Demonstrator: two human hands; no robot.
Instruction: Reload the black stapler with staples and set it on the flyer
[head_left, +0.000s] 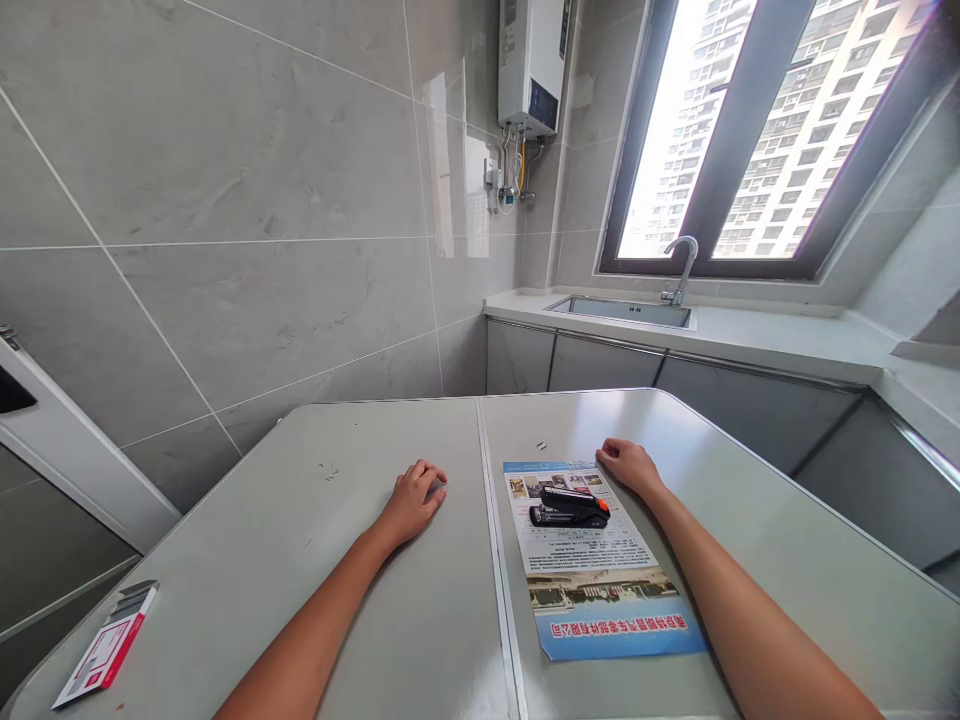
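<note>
My left hand (418,497) rests on the tabletop left of the seam, its fingers curled in. A small greyish patch shows between thumb and fingers; I cannot make out whether it is an object. At the top right corner of a printed flyer (592,555), my right hand (628,463) lies with curled fingers, the palm side hidden. On the upper half of the flyer sits a black stapler (570,507) with an orange-red part at its right end, apart from both hands. A few loose staples (541,445) lie just beyond the flyer.
More tiny staples (328,471) are scattered on the left half of the table (247,570). A red and white box (109,645) lies near its left edge. Behind stand a counter (780,330) with a sink (626,311) and tap (684,265), below a window.
</note>
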